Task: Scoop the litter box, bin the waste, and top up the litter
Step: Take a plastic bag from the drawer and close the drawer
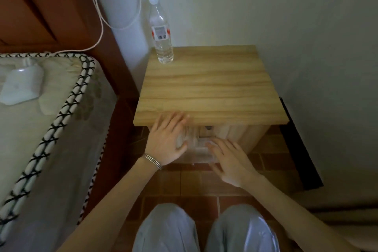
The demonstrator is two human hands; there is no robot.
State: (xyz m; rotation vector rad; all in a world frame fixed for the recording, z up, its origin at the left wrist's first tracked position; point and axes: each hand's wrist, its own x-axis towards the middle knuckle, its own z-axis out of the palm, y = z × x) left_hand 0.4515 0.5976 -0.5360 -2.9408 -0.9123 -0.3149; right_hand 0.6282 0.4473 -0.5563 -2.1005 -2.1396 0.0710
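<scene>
Both hands, left hand [167,139] & right hand [231,159], lay flat-fingered on a blurred clear plastic thing [197,149] before the light wooden bedside cabinet [210,88], prob. fetching supplies; grip unclear.

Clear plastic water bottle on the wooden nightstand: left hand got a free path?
Probably yes. The clear plastic water bottle stands alone at the wooden nightstand's back left corner; the left hand is at its front edge, nothing between.

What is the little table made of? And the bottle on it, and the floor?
The table looks like light wood with a matte finish: grain streaks run across its top. It could be a printed wood-look layer. The bottle seems to be clear plastic, since you can see through it, with a white cap and a paper-like label. The floor looks like reddish-brown tile, with grout lines between squares.
</scene>
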